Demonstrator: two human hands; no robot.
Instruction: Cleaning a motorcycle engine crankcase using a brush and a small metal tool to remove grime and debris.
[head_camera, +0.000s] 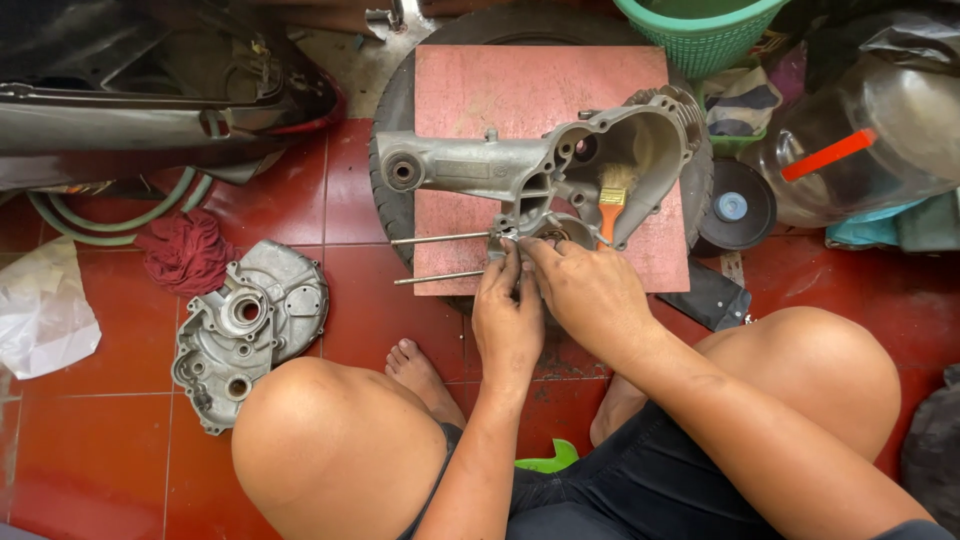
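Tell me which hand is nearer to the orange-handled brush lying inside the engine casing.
Right. The right hand sits just below the orange-handled brush, fingers at the engine casing edge beside it. The left hand is farther, down and left, by the metal studs.

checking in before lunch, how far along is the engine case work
Done: the cover is off, lying apart on the floor tiles; a brush rests inside the opened engine case. In hand: left hand and right hand work at its near edge, by two long studs. Left: the case lies open.
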